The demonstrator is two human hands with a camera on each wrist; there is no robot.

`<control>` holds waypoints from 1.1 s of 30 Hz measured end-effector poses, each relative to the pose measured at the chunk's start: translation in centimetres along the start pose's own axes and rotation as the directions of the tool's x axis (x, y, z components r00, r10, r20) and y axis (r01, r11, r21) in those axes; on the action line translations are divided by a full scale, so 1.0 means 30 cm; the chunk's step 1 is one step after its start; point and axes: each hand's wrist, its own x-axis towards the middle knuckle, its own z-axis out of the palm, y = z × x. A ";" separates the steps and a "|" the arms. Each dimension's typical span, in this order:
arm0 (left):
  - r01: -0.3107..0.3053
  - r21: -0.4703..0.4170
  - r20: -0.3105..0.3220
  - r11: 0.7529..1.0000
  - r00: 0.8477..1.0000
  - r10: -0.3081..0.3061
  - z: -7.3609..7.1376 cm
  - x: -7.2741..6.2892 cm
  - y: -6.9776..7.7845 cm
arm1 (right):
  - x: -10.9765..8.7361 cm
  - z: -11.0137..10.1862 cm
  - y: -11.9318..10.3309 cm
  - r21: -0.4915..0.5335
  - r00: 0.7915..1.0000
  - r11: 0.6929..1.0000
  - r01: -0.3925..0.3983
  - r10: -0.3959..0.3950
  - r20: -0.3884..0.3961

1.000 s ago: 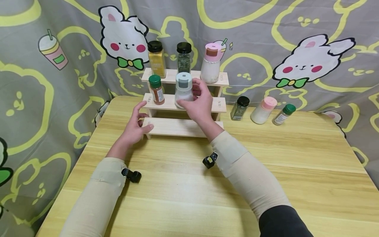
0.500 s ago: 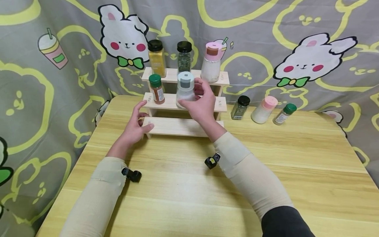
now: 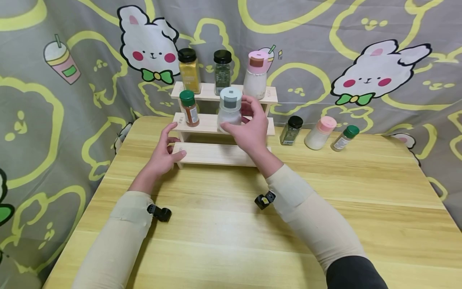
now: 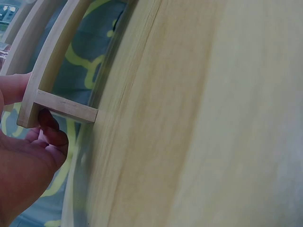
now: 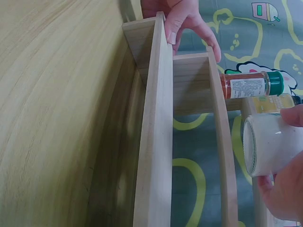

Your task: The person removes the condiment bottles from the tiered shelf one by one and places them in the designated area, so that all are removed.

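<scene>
My right hand (image 3: 252,125) holds a seasoning jar (image 3: 229,107) with a pale blue-grey lid and white contents, upright over the middle step of the wooden tiered rack (image 3: 216,153). In the right wrist view a small gap shows between the jar's base (image 5: 252,146) and that step. To its left on the same step stands a green-capped bottle of red spice (image 3: 189,109). My left hand (image 3: 161,154) grips the left end of the rack's lowest step. In the left wrist view the thumb lies over the board (image 4: 45,71), with the fingers curled below it.
On the top step stand a yellow spice bottle (image 3: 190,72), a black-capped green herb bottle (image 3: 222,73) and a pink-lidded jar (image 3: 255,78). Right of the rack, a herb bottle (image 3: 291,130), a pink-capped jar (image 3: 319,134) and a green-capped bottle (image 3: 344,138) rest on the table. A patterned curtain (image 3: 299,24) hangs behind.
My right hand and the pale-lidded jar have shifted slightly to the right along the middle step. The left hand has stayed on the rack's end.
</scene>
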 end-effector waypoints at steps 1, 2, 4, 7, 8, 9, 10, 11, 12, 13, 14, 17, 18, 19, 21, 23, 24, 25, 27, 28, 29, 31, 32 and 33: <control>0.000 0.000 0.001 1.000 1.000 0.000 0.000 0.000 0.000 | -0.002 -0.005 -0.002 0.000 1.000 1.000 0.004 -0.004 0.001; 0.000 0.000 0.002 1.000 1.000 0.000 -0.001 0.000 0.000 | -0.005 -0.010 -0.004 0.000 1.000 1.000 0.007 -0.007 0.001; -0.005 0.000 0.002 1.000 1.000 0.005 -0.002 0.000 -0.001 | -0.012 -0.019 -0.010 0.003 1.000 1.000 0.016 -0.016 0.002; -0.003 0.000 0.003 1.000 1.000 0.003 -0.004 -0.005 0.004 | -0.022 -0.033 -0.018 0.011 1.000 1.000 0.024 -0.024 0.004; -0.001 -0.003 0.006 1.000 1.000 0.001 -0.003 -0.008 0.010 | -0.026 -0.039 -0.021 0.017 1.000 0.999 0.027 -0.027 0.002; -0.001 -0.005 0.010 1.000 1.000 0.001 -0.002 -0.013 0.022 | -0.029 -0.044 -0.023 0.023 1.000 0.999 0.029 -0.029 0.001; 0.004 -0.007 0.013 1.000 1.000 -0.003 -0.001 -0.016 0.030 | -0.032 -0.050 -0.025 0.031 1.000 0.999 0.027 -0.027 -0.001; 0.002 -0.009 0.017 1.000 1.000 -0.002 0.000 -0.021 0.040 | -0.034 -0.056 -0.026 0.037 1.000 0.999 0.025 -0.025 -0.001; 0.000 -0.010 0.021 1.000 1.000 0.000 0.001 -0.025 0.049 | -0.036 -0.063 -0.026 0.044 1.000 0.999 0.025 -0.025 -0.003; 0.001 -0.012 0.022 1.000 1.000 -0.001 0.002 -0.025 0.051 | -0.039 -0.069 -0.026 0.051 1.000 0.998 0.028 -0.028 -0.006; 0.000 -0.014 0.022 1.000 1.000 0.001 0.002 -0.025 0.051 | -0.042 -0.076 -0.026 0.054 1.000 0.998 0.029 -0.028 -0.007; -0.006 -0.010 0.012 1.000 1.000 0.006 0.001 -0.014 0.028 | -0.052 -0.097 -0.027 0.045 1.000 0.999 0.027 -0.027 -0.014; -0.004 -0.009 0.008 1.000 1.000 0.004 0.000 -0.008 0.017 | -0.055 -0.103 -0.027 0.044 0.999 0.999 0.028 -0.027 -0.018; -0.004 -0.007 0.004 1.000 1.000 0.004 -0.001 -0.004 0.008 | -0.058 -0.110 -0.027 0.045 0.999 0.999 0.031 -0.030 -0.020; -0.011 -0.006 -0.001 1.000 1.000 0.011 -0.002 0.000 -0.004 | -0.065 -0.122 -0.033 0.044 0.999 0.999 0.029 -0.028 -0.026; -0.019 -0.008 -0.001 1.000 1.000 0.019 -0.002 0.001 -0.009 | -0.075 -0.135 -0.053 0.046 0.999 0.998 0.031 -0.030 -0.031; -0.020 -0.009 0.000 1.000 1.000 0.020 -0.003 0.001 -0.009 | -0.081 -0.142 -0.067 0.047 0.999 0.998 0.034 -0.033 -0.033; -0.022 -0.011 0.001 1.000 1.000 0.022 -0.002 0.000 -0.008 | -0.087 -0.149 -0.081 0.046 0.999 0.998 0.036 -0.035 -0.034; -0.017 -0.016 0.005 1.000 1.000 0.017 -0.003 -0.003 -0.003 | -0.100 -0.163 -0.111 0.038 0.999 0.999 0.034 -0.033 -0.038; -0.015 -0.017 0.008 1.000 1.000 0.015 -0.002 -0.006 0.005 | -0.107 -0.170 -0.125 0.032 0.999 0.999 0.032 -0.031 -0.041; -0.013 -0.019 0.012 1.000 1.000 0.013 0.000 -0.012 0.019 | -0.112 -0.177 -0.135 0.029 0.999 0.999 0.032 -0.031 -0.044; -0.009 -0.023 0.018 1.000 1.000 0.010 0.003 -0.024 0.049 | -0.115 -0.190 -0.137 0.024 0.998 0.999 0.028 -0.026 -0.055; -0.007 -0.023 0.020 1.000 1.000 0.007 0.005 -0.030 0.063 | -0.114 -0.197 -0.127 0.024 0.998 0.999 0.029 -0.028 -0.061; -0.011 -0.025 0.023 1.000 1.000 0.011 0.007 -0.036 0.075 | -0.111 -0.204 -0.113 0.024 0.997 0.999 0.033 -0.031 -0.067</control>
